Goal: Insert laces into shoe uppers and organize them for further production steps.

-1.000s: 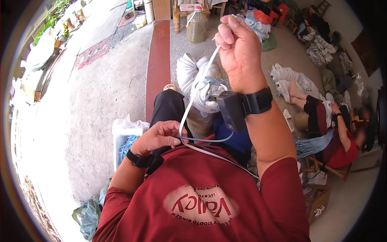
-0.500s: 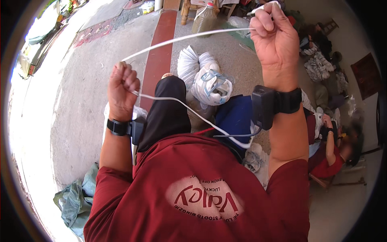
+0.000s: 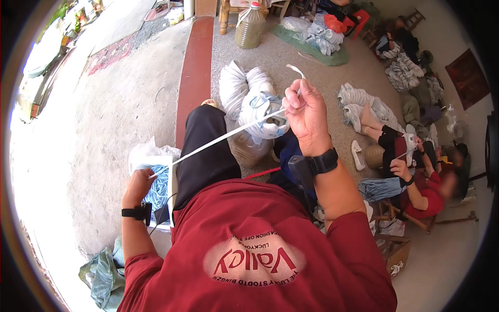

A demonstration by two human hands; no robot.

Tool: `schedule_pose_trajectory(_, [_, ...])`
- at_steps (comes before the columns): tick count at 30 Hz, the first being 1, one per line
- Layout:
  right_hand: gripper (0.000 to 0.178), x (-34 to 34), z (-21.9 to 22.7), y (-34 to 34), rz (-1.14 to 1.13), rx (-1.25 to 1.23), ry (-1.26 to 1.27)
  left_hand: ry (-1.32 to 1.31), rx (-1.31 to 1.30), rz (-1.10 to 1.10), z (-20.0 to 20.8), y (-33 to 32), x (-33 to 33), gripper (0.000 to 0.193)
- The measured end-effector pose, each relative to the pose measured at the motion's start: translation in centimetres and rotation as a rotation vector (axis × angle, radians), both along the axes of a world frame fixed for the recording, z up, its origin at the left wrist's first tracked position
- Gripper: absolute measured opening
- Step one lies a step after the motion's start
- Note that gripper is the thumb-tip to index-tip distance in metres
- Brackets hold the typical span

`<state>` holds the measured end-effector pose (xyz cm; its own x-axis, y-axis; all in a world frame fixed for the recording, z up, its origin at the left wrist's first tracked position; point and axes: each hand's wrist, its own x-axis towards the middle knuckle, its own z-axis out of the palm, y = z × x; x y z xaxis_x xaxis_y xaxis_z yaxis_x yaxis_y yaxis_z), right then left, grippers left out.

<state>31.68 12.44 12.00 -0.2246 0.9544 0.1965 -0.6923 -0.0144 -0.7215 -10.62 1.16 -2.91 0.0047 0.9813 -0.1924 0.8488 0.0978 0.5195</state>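
Note:
A flat white shoelace (image 3: 218, 139) runs taut on a slant between my two hands. My right hand (image 3: 307, 115), raised in front of the bundle of shoes, pinches it, and a short loose end sticks up past the fingers. Lower down at the left, my left hand (image 3: 138, 183) is closed round the other part of the lace. That hand is beside a white box (image 3: 174, 190) holding a heap of light blue laces (image 3: 157, 188). White shoe parts with light blue laces (image 3: 262, 112) sit stacked in front of my knees, atop a bulky container (image 3: 250, 150).
At the right, a seated person (image 3: 423, 192) in red works on a white shoe. Blue laces (image 3: 382, 189) lie beside that person. A row of white shoes (image 3: 366, 105) is on the floor. Farther off stands a large plastic jug (image 3: 250, 27). A green cloth (image 3: 108, 273) lies lower left.
Both hands have come down; the right also moved left, and the left dropped beside the box. The lace's hanging loop is gone, and the lace is now one straight line.

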Motion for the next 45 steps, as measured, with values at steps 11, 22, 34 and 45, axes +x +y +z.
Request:
schedule_pose_trajectory(11, [0.023,6.3,-0.5,-1.1,-0.340,0.089,0.168,0.162,-0.198,-0.278,2.1,2.9,2.7,0.050])
schedule_pose_trajectory(22, [0.024,2.4,-2.9,-1.3,-0.143,-0.007,0.218,-1.442,-0.500,-0.624,10.1,10.0,27.3,0.029])
schedule_pose_trajectory(34, [0.033,1.2,-6.9,-0.7,0.020,0.462,-1.833,-1.752,-0.264,0.734,-4.1,15.2,22.6,0.010])
schedule_pose_trajectory(45, [0.056,0.2,-8.3,4.5,0.505,0.246,-1.978,-1.497,-0.497,0.794,-10.1,16.1,27.5,0.011])
